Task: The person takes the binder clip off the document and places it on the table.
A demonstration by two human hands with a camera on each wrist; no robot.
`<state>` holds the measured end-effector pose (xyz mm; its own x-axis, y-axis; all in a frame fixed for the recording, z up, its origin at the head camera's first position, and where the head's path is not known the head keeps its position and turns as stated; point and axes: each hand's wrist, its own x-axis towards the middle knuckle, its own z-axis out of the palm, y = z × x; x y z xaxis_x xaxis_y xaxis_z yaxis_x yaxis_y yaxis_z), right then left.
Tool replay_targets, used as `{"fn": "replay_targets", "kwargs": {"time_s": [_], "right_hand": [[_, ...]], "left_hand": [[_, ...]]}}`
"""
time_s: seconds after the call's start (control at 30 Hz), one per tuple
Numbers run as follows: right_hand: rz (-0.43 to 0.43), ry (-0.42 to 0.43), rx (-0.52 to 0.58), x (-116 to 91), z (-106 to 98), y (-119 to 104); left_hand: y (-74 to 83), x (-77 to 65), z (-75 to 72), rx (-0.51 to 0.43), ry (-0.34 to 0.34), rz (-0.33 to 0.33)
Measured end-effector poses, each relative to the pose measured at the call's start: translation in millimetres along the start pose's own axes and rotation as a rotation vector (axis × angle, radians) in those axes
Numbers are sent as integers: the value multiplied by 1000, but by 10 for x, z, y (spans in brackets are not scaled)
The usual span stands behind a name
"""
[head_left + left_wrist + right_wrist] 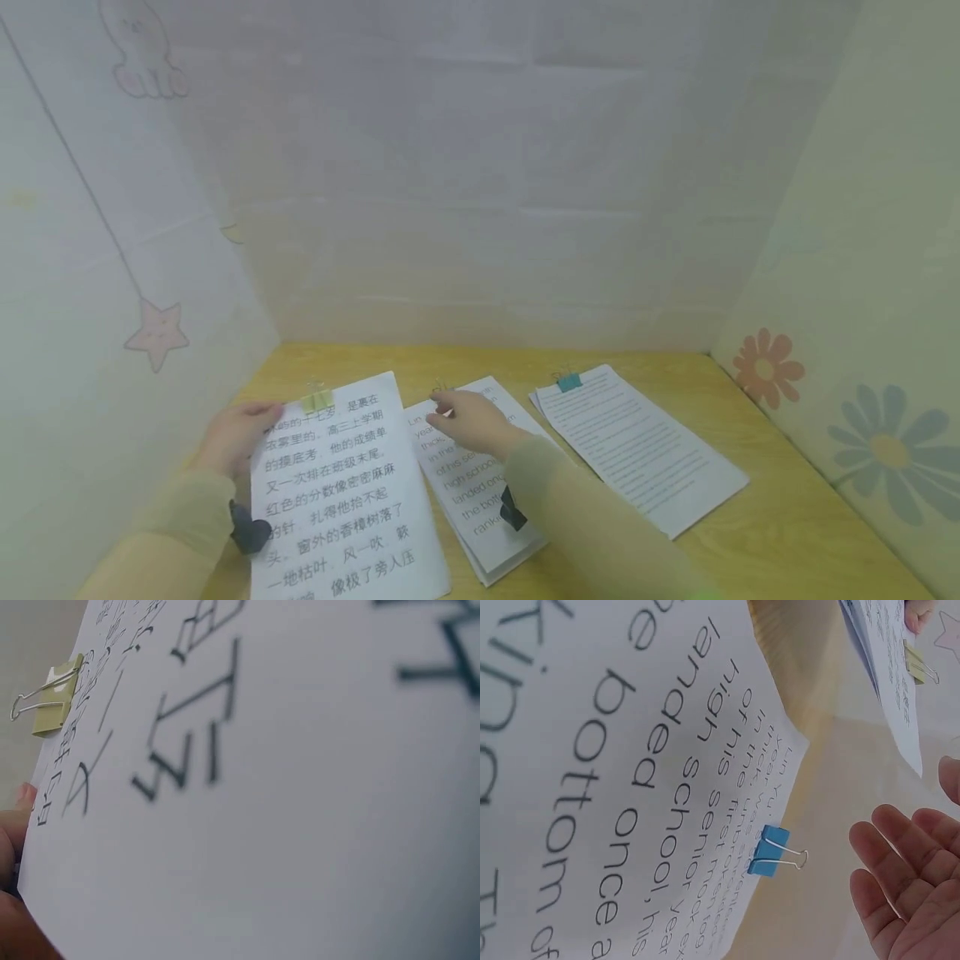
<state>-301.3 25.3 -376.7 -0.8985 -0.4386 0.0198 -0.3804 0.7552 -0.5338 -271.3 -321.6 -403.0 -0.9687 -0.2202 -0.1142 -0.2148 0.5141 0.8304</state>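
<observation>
My left hand [238, 433] grips the upper left edge of a paper stack [337, 500] printed with large Chinese characters. The stack looks tilted up off the table, and a yellow binder clip [317, 400] is fastened on its top edge. Fingers [13, 836] of that hand show at the paper's edge in the left wrist view. My right hand [476, 423] hovers over a second stack [468, 492] with English text, holding nothing; its fingers are loosely bent. A blue binder clip [769, 851] sits on this stack's top edge, mostly hidden by the hand in the head view.
To the right lies a third stack [648, 450] with small print and a teal binder clip [569, 382] at its top. All three stacks are on a wood-patterned table [795, 508]. Walls with printed flowers and a star [157, 333] enclose the table.
</observation>
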Motion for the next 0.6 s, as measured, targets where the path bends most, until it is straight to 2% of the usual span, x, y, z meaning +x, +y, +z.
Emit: {"fn": "replay_targets", "kwargs": {"time_s": [0.2, 0.33, 0.47, 0.6], "right_hand": [[3, 30, 19, -117, -128, 99], [23, 38, 19, -209, -211, 147], [42, 56, 32, -277, -271, 204], [2, 80, 52, -320, -331, 260]], "left_hand": [[190, -98, 104, -10, -57, 30], [293, -152, 200, -23, -69, 16], [401, -192, 313, -82, -79, 0], [522, -238, 431, -117, -100, 5]]}}
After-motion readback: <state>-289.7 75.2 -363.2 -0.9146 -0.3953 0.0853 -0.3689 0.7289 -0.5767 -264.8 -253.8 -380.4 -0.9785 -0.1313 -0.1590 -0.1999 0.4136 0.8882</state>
